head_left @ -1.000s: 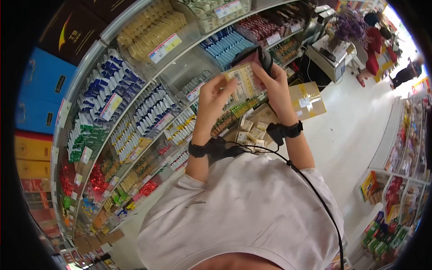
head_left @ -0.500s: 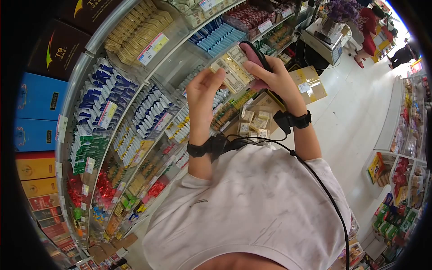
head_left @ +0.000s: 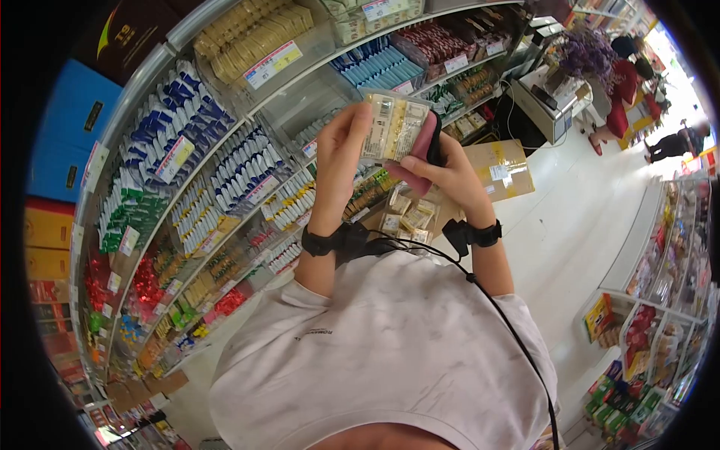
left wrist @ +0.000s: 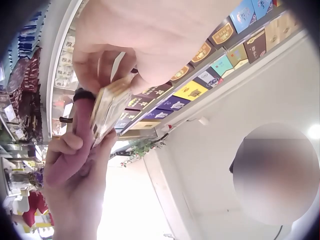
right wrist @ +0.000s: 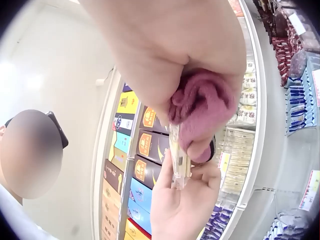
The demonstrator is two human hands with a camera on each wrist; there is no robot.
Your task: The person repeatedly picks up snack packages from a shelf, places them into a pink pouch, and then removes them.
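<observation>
The left hand (head_left: 341, 146) pinches the packet (head_left: 394, 127) along one edge. Opposite, against the packet, the right hand (head_left: 456, 174) grips a pink cloth (head_left: 426, 139).

The dark brown rectangular cardboard box (head_left: 127, 46) reads "T9", small dark letters beginning "ROMAN" stand on the white short-sleeved cloth shirt (head_left: 390, 337), while print on the flat clear-plastic packet (head_left: 393, 127) and the white-and-yellow paper price label (head_left: 273, 65) is too small to read
</observation>
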